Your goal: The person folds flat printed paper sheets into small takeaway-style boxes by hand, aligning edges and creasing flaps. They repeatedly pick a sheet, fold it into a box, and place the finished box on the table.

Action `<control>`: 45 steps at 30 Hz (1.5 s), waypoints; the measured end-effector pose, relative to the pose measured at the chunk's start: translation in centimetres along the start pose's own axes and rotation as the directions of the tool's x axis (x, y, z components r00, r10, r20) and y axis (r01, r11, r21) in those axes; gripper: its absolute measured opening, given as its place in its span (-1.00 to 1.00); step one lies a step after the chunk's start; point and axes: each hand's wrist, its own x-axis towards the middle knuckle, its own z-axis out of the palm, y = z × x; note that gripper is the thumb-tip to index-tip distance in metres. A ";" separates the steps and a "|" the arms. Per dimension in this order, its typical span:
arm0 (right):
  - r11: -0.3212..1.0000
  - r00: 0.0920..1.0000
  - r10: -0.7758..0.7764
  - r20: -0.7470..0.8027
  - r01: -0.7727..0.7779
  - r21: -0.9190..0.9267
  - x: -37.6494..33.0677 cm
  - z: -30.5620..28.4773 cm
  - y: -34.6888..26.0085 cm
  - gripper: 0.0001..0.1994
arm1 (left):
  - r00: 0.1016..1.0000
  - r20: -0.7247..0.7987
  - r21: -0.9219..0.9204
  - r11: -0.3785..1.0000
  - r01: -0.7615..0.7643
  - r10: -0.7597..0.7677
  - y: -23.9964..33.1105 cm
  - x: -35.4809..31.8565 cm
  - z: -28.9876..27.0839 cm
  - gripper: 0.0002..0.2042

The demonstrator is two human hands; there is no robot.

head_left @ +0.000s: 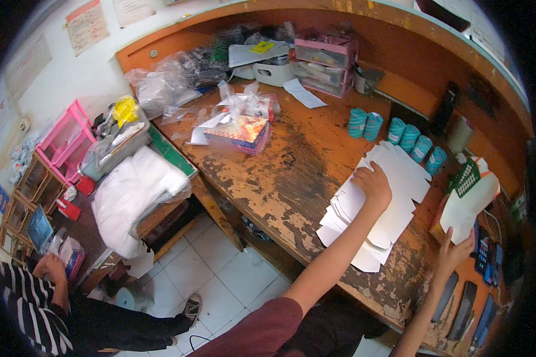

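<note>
A stack of white die-cut card sheets [402, 178] lies fanned out on the worn wooden table. My left hand [374, 185] is on top of it, fingers bent and closed at the sheets' left edge. To the right, my right hand [457, 249] grips a loose white card [467, 209] by its lower edge, tilted up. Just behind that card are a green grid-patterned piece [464, 177] and an orange-edged box. Several teal thread spools [411, 137] stand beyond the stack.
A blue-and-orange box [239, 132] sits in a pink basket amid plastic wrap. Clear drawers [323, 62] stand at the back. Phones [462, 309] lie along the right side. On the left, a person in a striped top works by a side table with white plastic bags [134, 199].
</note>
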 end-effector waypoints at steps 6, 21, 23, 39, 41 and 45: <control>0.999 1.000 0.013 0.026 -0.014 0.042 -0.4 -1.1 -2.3 -0.42 | 1.000 -0.004 0.038 0.999 0.001 -0.001 0.2 -0.5 -0.4 -0.53; 0.910 0.975 0.000 0.223 -0.092 0.404 -0.4 -5.0 -8.9 -0.86 | 0.976 -0.050 -0.295 0.931 -0.216 0.211 -4.5 1.7 -2.9 -0.64; 0.870 0.922 -0.051 0.384 -0.148 0.470 -1.4 -3.7 -10.1 -0.87 | 0.977 -0.009 -0.270 0.940 -0.206 0.212 -3.3 1.3 -2.7 -0.62; 0.596 0.682 0.157 0.715 -0.642 0.482 -3.1 -0.5 -8.3 -0.63 | 0.934 0.270 0.151 0.948 -0.281 0.234 0.6 -5.3 -3.1 -0.54; 0.576 0.744 0.165 0.647 -0.605 0.549 -3.7 0.5 -7.2 -0.62 | 0.908 0.362 0.221 0.927 -0.303 0.211 1.4 -6.5 -2.8 -0.49; 0.654 0.786 0.161 0.597 -0.538 0.532 -3.6 0.3 -6.6 -0.66 | 0.865 0.457 0.256 0.900 -0.352 0.209 1.7 -7.0 -3.4 -0.45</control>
